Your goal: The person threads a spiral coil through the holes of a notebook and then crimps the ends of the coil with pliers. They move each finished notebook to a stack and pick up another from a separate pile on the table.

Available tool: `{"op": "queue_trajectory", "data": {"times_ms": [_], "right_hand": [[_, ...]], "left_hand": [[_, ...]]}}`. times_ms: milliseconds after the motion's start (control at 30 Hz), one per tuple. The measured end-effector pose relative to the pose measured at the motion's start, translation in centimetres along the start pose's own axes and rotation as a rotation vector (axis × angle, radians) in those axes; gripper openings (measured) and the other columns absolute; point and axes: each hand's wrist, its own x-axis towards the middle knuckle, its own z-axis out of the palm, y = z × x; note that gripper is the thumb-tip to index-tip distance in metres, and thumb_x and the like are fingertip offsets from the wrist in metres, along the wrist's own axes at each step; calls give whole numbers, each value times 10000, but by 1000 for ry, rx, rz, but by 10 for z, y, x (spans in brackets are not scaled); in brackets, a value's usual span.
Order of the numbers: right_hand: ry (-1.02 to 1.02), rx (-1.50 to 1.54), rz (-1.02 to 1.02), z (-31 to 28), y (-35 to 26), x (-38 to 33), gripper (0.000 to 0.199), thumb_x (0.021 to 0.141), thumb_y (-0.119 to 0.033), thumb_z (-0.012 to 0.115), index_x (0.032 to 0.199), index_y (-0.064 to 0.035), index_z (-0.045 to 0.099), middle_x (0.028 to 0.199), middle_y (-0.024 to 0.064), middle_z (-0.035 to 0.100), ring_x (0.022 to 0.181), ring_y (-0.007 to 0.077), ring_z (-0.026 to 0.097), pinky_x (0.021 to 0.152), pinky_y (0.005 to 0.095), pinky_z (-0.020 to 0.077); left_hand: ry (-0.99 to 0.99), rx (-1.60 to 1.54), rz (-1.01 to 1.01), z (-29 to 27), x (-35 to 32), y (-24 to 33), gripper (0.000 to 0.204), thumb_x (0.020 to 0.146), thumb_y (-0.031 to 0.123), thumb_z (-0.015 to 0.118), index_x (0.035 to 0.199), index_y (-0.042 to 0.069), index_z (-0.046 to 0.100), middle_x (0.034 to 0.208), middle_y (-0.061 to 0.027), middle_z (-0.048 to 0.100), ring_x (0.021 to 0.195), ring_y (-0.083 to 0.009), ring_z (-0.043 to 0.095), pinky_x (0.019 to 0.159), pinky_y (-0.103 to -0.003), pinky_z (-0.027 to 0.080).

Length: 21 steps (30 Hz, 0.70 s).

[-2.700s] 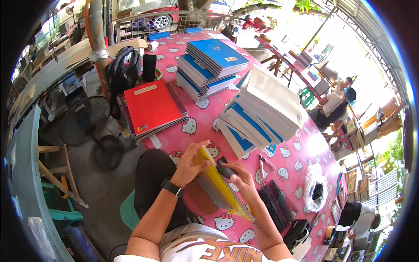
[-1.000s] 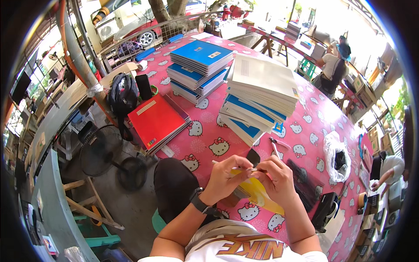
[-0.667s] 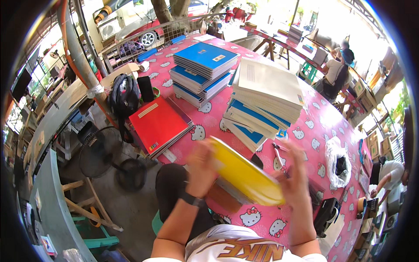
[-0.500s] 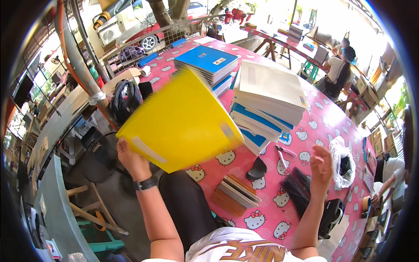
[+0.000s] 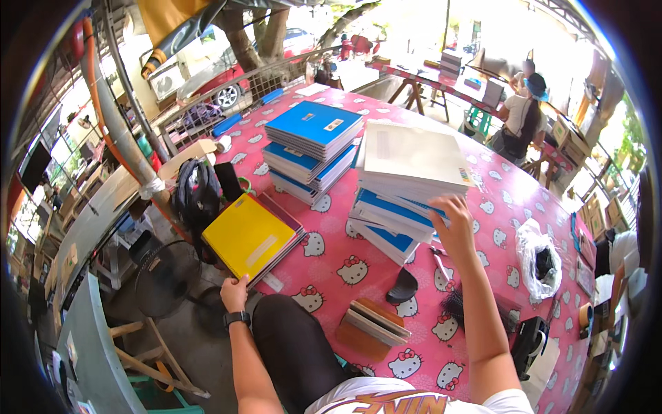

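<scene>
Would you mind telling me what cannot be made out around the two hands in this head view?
- Left hand: its fingertips are tucked under the near edge of the yellow notebook, so the grip is unclear.
- Books under the yellow notebook: only edges show, so the count is unclear.
- Right hand: the palm faces away toward the tall stack of notebooks, so contact is unclear.
- Clear plastic bag: dark contents, too small to identify.

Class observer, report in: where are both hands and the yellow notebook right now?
Left hand open, fingers on near edge of yellow notebook, flat atop side pile. Right hand open, reaching into tall white-and-blue stack. Nothing between.
</scene>
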Motion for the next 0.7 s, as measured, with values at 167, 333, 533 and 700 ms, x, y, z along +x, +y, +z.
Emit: {"op": "queue_trajectory", "data": {"times_ms": [167,333,533,700], "right_hand": [[-51,-145,-151,27,22,73,207,726,-126,683,924,-77,649,998,97,616,998,282,544,856,391,463],[-363,-126,-15,37,32,107,131,677,-155,729,779,-91,677,860,66,661,918,268,606,824,367,481],[-363,-170,-13,42,44,111,78,716,-126,678,791,-105,682,866,117,663,830,316,635,742,394,510],[-486,-211,40,38,31,118,83,742,-107,649,818,-98,682,887,139,663,837,322,637,746,392,513]], "left_hand": [[262,305,394,3,-31,36,403,717,300,743,943,18,563,903,-114,597,800,-314,581,739,-404,465],[119,23,601,-13,-89,82,345,772,162,690,1050,10,551,1019,-98,537,841,-194,543,725,-325,466],[-19,-110,683,11,-143,102,308,772,145,682,1038,42,567,1084,-96,542,903,-206,555,719,-315,471],[-11,-64,741,10,-140,98,263,793,144,670,1024,53,580,1043,-54,539,877,-164,538,666,-266,477]]}}
